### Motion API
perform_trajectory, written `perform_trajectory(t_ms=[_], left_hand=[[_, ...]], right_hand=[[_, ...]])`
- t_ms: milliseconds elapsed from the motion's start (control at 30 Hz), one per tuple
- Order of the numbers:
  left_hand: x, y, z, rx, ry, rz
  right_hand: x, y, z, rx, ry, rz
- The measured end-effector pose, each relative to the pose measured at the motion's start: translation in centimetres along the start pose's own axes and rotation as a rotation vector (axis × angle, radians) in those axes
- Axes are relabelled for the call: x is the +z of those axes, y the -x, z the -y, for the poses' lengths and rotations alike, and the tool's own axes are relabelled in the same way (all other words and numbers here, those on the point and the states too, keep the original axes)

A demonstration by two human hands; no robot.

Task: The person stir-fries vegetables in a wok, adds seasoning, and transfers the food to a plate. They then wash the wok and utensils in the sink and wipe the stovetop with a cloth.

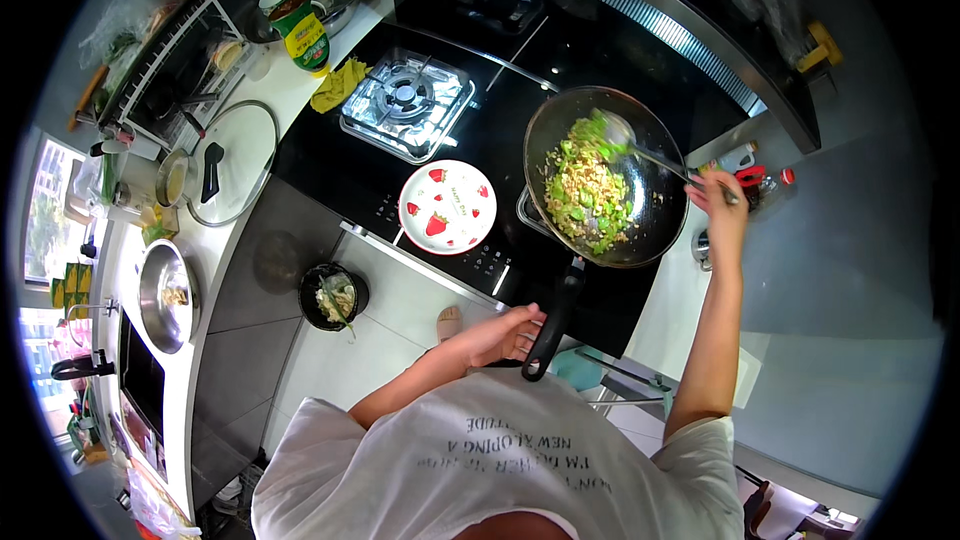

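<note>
A dark wok (656,187) sits on the right side of the black glass hob, its black handle (553,326) pointing towards my body. Chopped green vegetable mixed with pale yellowish bits (589,195) lies in it. My right hand (720,195) is closed on the handle of a metal spatula (656,156), whose blurred head touches the food at the wok's far side. Beside the wok handle is my left hand (510,334), fingers loosely curled; whether they touch the handle is unclear. Left of the wok rests a white bowl with strawberry pictures and a red rim (465,229), with no food in it.
The left burner (406,94) is bare, a yellow-green cloth (339,86) at its corner. A glass lid (251,127), a sauce bottle (306,37) and a steel basin (154,315) stand on the left counter. A black waste bin (360,292) is on the floor. The range hood (660,22) overhangs the hob.
</note>
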State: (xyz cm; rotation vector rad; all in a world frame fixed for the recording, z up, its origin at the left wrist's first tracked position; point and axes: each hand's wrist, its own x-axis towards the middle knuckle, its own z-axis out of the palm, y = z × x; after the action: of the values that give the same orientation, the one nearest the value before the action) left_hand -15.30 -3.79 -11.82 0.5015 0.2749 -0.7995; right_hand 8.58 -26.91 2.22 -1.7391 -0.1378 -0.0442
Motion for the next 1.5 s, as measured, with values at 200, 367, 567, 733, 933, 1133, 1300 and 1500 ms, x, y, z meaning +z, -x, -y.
perform_trajectory(t_ms=[200,367,567,733,933,1133,1300,1500], left_hand=[[2.3,-2.4,1.2,-0.029,-0.15,-0.179],[4.3,-2.1,0.2,0.012,0.014,-0.152],[4.7,-1.7,0.0,0.073,-0.142,-0.22],[3.7,-1.2,0.0,0.131,-0.209,-0.189],[3.2,-0.6,-0.8,0.132,-0.318,-0.211],[3.2,0.0,-1.2,0.127,-0.486,-0.271],[4.7,1.2,-2.0,0.084,-0.625,-0.298],[4.5,1.4,-1.7,0.053,-0.478,-0.275]], right_hand=[[1.9,4.2,6.8,-0.425,0.557,0.545],[-1.8,4.2,8.5,-0.274,0.678,0.37],[-0.7,7.0,6.1,-0.59,0.868,0.58],[-1.4,8.7,8.6,-0.28,0.75,0.403],[-9.9,1.5,6.7,0.294,0.304,0.067],[-15.7,1.4,-1.7,0.452,-0.033,0.086],[-11.3,5.4,-10.5,0.415,-0.542,0.018],[-3.2,6.3,-11.2,0.433,-0.751,-0.116]])
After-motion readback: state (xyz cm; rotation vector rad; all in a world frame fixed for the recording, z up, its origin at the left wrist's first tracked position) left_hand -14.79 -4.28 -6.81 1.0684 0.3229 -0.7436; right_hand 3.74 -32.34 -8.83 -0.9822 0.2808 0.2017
